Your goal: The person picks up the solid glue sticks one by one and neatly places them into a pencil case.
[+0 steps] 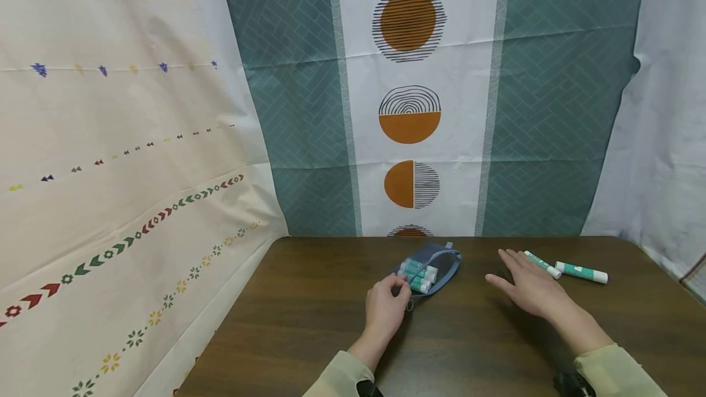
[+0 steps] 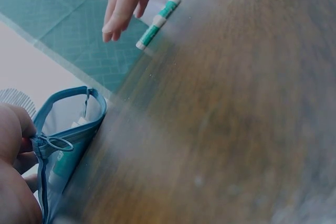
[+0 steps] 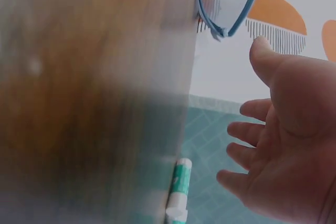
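Note:
My left hand [image 1: 386, 305] pinches the near edge of a blue zip pouch [image 1: 450, 271] with thumb and fingers. The pouch's mouth gapes, and through its clear side several green-and-white tubes [image 1: 420, 271] show inside. A ring-shaped zipper pull [image 2: 58, 143] hangs by the left fingers in the left wrist view. To the right, my right hand [image 1: 528, 283] hovers above the table with straight, spread fingers and nothing in them. Just beyond it, two more green-and-white tubes lie on the wood: one tube [image 1: 543, 264] partly behind the hand, another tube [image 1: 581, 272] farther right.
The dark wooden table [image 1: 309, 317] ends at a patterned curtain [image 1: 410, 97] behind the pouch. A cream cloth with printed motifs [image 1: 138, 201] hangs along the left side, and white cloth [image 1: 662, 139] hangs at the right.

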Motion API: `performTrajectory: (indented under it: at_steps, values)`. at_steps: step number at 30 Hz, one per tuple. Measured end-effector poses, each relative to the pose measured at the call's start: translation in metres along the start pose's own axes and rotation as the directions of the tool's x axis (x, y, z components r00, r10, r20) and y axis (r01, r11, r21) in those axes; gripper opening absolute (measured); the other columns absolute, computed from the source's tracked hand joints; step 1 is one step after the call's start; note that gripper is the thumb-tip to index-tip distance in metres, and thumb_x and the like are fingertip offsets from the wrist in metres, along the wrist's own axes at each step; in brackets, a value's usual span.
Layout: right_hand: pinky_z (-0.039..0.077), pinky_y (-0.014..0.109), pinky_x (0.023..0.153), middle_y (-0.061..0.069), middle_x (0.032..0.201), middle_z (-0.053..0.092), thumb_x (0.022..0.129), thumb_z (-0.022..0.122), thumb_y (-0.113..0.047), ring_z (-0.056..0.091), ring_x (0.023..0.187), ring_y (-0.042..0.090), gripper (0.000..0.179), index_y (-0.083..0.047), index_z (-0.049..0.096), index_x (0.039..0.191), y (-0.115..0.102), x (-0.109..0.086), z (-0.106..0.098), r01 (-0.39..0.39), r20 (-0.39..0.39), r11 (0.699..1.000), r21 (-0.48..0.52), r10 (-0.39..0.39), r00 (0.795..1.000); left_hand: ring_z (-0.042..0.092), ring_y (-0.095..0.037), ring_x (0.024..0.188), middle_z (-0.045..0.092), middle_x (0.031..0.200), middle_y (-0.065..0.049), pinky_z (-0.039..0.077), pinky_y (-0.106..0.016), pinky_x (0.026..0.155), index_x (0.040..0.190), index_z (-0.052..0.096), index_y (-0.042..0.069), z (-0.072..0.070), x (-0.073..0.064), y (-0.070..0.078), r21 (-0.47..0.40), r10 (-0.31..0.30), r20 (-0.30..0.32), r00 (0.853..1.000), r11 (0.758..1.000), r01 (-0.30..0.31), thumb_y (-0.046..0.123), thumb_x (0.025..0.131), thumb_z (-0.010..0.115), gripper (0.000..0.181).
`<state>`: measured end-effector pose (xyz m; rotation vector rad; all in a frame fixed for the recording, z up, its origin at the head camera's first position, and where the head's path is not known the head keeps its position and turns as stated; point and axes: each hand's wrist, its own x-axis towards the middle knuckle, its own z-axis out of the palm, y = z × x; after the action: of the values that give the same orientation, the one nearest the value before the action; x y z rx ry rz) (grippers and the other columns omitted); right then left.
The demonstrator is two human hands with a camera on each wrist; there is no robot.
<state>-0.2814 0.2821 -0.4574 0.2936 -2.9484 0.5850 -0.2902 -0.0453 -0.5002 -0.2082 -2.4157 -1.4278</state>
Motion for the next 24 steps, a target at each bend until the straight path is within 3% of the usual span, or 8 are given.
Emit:
performTrajectory:
  at_steps: [11, 24]
  values:
    - [0.021, 0.081, 0.119, 0.048, 0.165, 0.027, 0.11, 0.06, -0.057, 0.021, 0.153, 0.068, 0.096, 0.017, 0.03, 0.163, 0.021, 0.001, -0.011, -0.045, -0.009, 0.999, -0.007, 0.045, 0.999, 0.067, -0.034, 0.137, 0.082, 0.123, 0.006, 0.046, -0.064, 0.117, 0.095, 0.084, 0.016, 0.0, 0.001, 0.003, 0.002, -0.023, 0.012, 1.0, 1.0, 0.023, 0.015, 0.102, 0.076, 0.01]
    - [0.02, 0.085, 0.116, 0.048, 0.165, 0.025, 0.11, 0.053, -0.065, 0.018, 0.153, 0.069, 0.101, 0.017, 0.027, 0.164, 0.046, -0.001, -0.018, -0.068, -0.02, 0.998, 0.005, 0.068, 0.997, 0.068, -0.032, 0.135, 0.082, 0.12, 0.007, 0.047, -0.063, 0.116, 0.092, 0.083, 0.015, 0.001, 0.0, 0.001, -0.002, -0.007, 0.001, 1.0, 1.0, 0.007, 0.014, 0.101, 0.076, 0.012]
